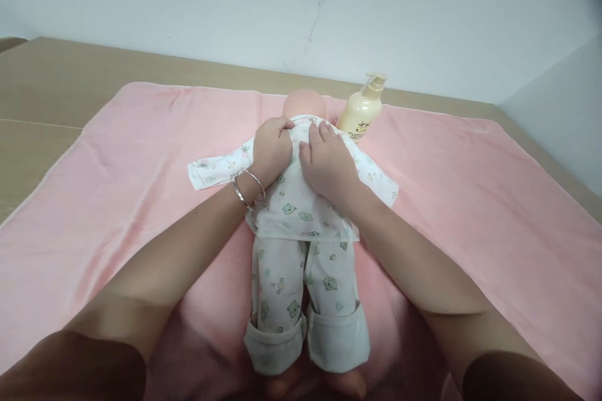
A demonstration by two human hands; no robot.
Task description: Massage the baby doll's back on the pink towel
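Note:
A baby doll [305, 104] lies on a pink blanket [470, 200], its head at the far end and its feet nearest me. It wears a white printed top [301, 216] with sleeves spread to both sides and matching trousers [282, 282] with turned-up cuffs. My left hand [273, 149], with bangles at the wrist, has its fingers closed on the top near the left shoulder. My right hand [329, 160] rests on the chest of the top, fingers laid over the fabric just below the neckline. The doll's face is not visible.
A pale yellow pump bottle [361, 111] leans or lies beside the doll's head at the right. The blanket covers much of a wooden table [84, 69]. Behind the table rises a white wall with a crack.

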